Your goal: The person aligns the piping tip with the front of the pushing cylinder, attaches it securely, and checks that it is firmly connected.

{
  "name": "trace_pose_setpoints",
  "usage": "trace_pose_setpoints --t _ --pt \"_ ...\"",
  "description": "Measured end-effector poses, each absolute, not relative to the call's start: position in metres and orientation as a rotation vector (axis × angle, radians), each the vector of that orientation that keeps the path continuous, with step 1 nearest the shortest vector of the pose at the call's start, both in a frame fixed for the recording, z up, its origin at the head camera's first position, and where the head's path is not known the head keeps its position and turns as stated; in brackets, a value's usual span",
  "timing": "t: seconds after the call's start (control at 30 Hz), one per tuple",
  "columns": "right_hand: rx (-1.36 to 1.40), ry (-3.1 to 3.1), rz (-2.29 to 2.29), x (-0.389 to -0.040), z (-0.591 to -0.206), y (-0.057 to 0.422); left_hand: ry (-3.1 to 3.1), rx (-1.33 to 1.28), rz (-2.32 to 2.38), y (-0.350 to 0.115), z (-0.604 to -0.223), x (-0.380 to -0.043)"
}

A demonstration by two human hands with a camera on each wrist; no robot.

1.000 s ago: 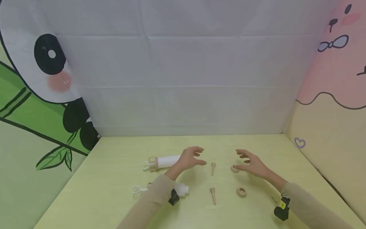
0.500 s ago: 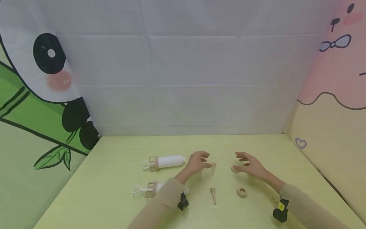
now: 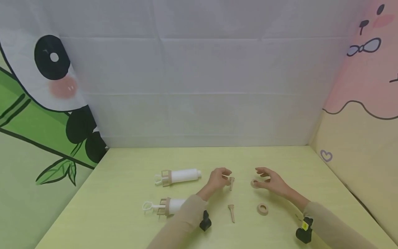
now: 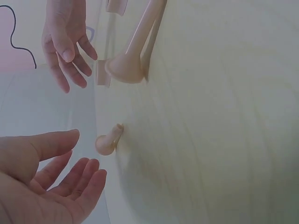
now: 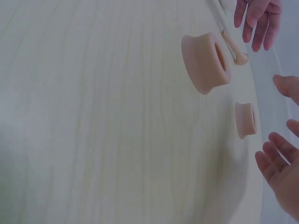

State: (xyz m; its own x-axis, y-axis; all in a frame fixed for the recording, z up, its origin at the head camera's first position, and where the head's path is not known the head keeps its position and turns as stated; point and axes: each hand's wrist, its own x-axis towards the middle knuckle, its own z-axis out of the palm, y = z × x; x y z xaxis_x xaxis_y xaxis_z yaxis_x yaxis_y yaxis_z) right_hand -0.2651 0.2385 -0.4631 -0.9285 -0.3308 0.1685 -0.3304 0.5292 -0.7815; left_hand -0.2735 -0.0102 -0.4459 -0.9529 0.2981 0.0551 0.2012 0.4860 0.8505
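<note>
In the head view my left hand [image 3: 219, 180] hovers over the table with loosely bent fingers, close by the farther tan tapered piece with a flared head [image 3: 231, 184]. The left wrist view shows a gap between that hand's fingers [image 4: 86, 189] and this piece [image 4: 108, 142]. My right hand [image 3: 275, 183] is held likewise, thumb and fingers spread, beside the farther tan ring [image 3: 253, 183]. The right wrist view has this ring [image 5: 245, 120] apart from the fingers [image 5: 271, 161]. A nearer tapered piece [image 3: 231, 212] and a nearer ring [image 3: 262, 209] lie in front.
On the left lie two white syringe-like tubes with tan collars and looped handles, a farther one [image 3: 185, 175] and a nearer one [image 3: 175, 206] partly behind my left sleeve. A pale cloth wall [image 3: 205, 117] rises at the back of the yellowish table [image 3: 124, 228].
My left hand has moved right and slightly toward me, up to the farther tapered piece, uncovering the farther tube. The right hand has dropped a little near the farther ring.
</note>
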Motion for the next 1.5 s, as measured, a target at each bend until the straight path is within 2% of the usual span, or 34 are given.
trace_pose_setpoints --t 0.33,0.53,0.73,1.5 --pt "-0.61 2.746 -1.406 -0.264 -0.464 0.236 2.633 0.243 1.515 -0.005 -0.454 -0.277" --pt "-0.585 2.703 -1.424 -0.255 -0.451 0.229 2.597 0.177 1.579 0.0 -0.459 -0.277" --pt "-0.582 2.724 -1.391 -0.266 -0.466 0.235 2.613 0.149 1.567 0.009 -0.462 -0.276" --pt "-0.6 2.746 -1.36 -0.268 -0.475 0.233 2.813 0.05 1.546 0.006 -0.459 -0.27"
